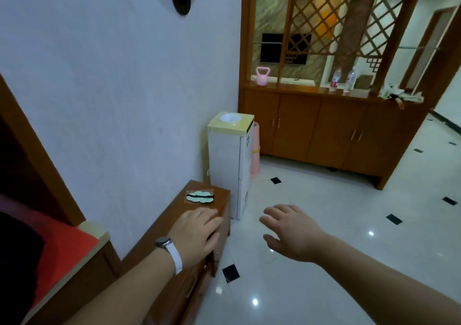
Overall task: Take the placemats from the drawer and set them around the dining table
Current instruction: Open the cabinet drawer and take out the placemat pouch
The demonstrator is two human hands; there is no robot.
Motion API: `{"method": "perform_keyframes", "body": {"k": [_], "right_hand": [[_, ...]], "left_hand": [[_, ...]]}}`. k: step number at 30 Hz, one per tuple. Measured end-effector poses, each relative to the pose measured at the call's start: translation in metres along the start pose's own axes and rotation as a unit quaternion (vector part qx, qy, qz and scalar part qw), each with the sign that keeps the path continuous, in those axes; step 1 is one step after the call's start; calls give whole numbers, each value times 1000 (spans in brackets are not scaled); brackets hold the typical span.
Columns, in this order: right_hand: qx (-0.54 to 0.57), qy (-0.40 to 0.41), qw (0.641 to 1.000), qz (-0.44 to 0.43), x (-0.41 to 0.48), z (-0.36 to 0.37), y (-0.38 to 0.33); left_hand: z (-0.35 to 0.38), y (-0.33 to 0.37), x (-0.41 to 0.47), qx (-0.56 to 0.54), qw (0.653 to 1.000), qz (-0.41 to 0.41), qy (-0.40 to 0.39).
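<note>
The left hand [197, 235] lies flat on the top front edge of the low wooden cabinet [199, 200], its fingers spread and holding nothing. At 3 o'clock from it, the right hand [291, 232] hangs over the white floor [324, 225], fingers wide and empty. No placemats show, and I cannot tell if the drawer [192, 284] below is open.

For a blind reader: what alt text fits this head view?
A person's left hand rests on a low wooden cabinet by a white wall, while the right hand hovers open over the tiled floor. No placemats are visible.
</note>
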State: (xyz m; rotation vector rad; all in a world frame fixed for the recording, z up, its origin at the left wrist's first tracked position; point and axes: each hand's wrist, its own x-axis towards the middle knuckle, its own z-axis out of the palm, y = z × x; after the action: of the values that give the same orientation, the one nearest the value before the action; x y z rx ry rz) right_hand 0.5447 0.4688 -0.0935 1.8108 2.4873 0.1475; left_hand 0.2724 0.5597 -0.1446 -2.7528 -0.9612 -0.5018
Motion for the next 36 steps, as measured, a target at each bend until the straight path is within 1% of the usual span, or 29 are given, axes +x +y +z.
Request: {"method": "perform_keyframes", "body": {"k": [5, 10, 13, 17, 22, 28, 31, 33, 36], "right_hand": [[-10, -19, 1000, 19, 55, 12, 26], [-1, -38, 999, 6, 97, 36, 36], [13, -45, 999, -12, 119, 50, 34], [41, -74, 995, -46, 143, 78, 26], [77, -106, 986, -101, 167, 123, 19], [126, -144, 968, -166, 197, 195, 12], [157, -161, 959, -174, 211, 236, 7], [180, -167, 952, -182, 216, 263, 2], [204, -176, 945, -184, 222, 308, -12]], "left_hand": [[51, -48, 30, -25, 998, -22, -50], [89, -71, 36, -25, 993, -52, -99], [114, -80, 27, -32, 986, -93, -134], [145, -87, 11, -35, 972, -136, -187], [169, -85, -9, -33, 953, -191, -231], [192, -72, -30, -48, 926, -262, -266], [208, -68, -40, -57, 914, -312, -252], [222, -64, -47, -58, 916, -316, -239], [252, -68, -61, -64, 917, -310, -242]]}}
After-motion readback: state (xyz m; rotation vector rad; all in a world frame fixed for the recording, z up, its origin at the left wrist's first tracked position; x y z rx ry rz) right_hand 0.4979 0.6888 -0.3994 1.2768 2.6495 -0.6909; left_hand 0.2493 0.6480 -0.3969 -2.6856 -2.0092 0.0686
